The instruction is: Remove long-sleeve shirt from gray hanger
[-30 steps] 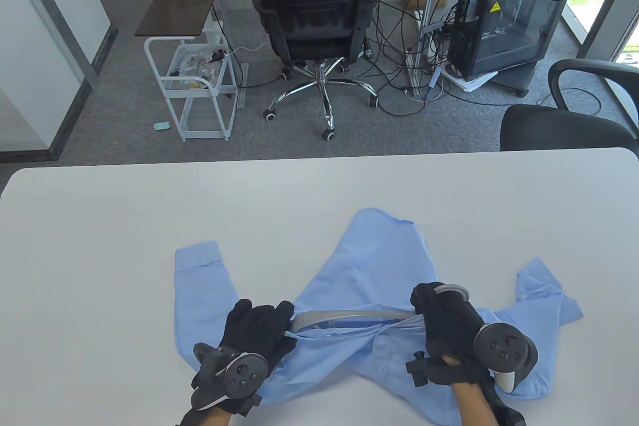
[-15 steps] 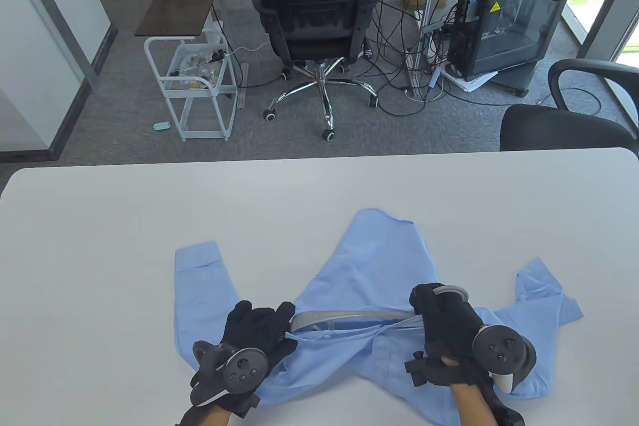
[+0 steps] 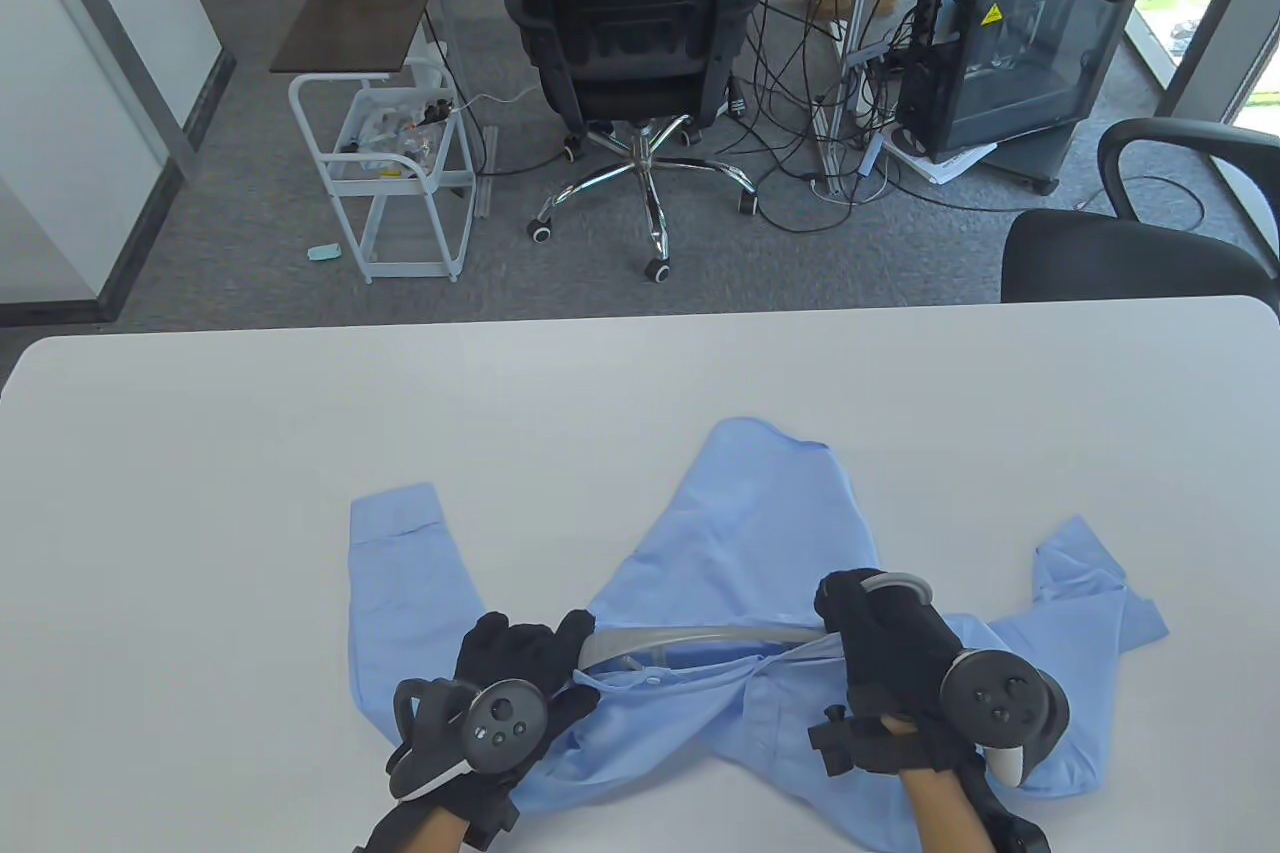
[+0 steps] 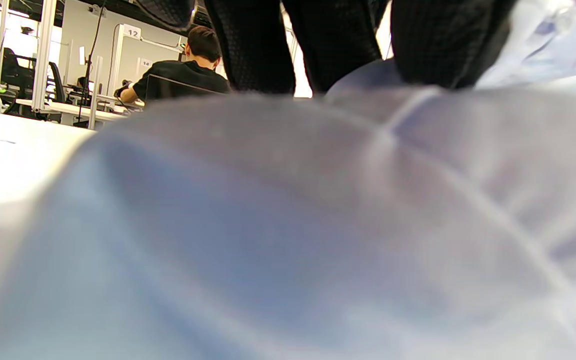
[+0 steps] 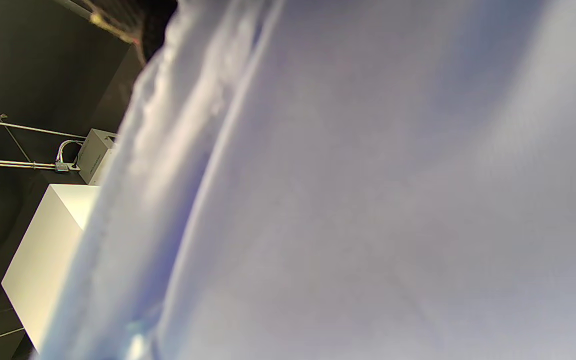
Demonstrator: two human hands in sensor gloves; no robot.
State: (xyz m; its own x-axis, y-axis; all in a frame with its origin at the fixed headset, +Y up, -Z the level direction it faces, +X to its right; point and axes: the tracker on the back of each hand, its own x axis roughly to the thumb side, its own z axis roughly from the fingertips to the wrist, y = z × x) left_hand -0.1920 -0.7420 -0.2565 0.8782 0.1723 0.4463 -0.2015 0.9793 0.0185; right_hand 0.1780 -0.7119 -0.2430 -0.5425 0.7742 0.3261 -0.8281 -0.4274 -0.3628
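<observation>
A light blue long-sleeve shirt [image 3: 750,543] lies crumpled on the white table [image 3: 200,493] near its front edge. The gray hanger [image 3: 690,636] shows as a curved bar in the open collar. My left hand [image 3: 525,658] rests on the shirt's left shoulder and grips the cloth beside the hanger's left end. Its fingers [image 4: 255,45] press into the fabric [image 4: 288,225] in the left wrist view. My right hand [image 3: 880,638] is closed on the shirt's right shoulder, where the hanger's right end runs under the cloth. The right wrist view shows only blurred shirt cloth [image 5: 368,175].
One sleeve [image 3: 400,563] lies out to the left, the other [image 3: 1090,593] to the right. A black office chair [image 3: 1130,243] stands at the table's far right edge. Another chair [image 3: 630,23], a white cart [image 3: 400,153] and a computer case [image 3: 1010,53] stand beyond.
My left hand has shifted slightly right and toward the front edge, drawing cloth with it. More of the hanger's left end is bare. My right hand has barely moved.
</observation>
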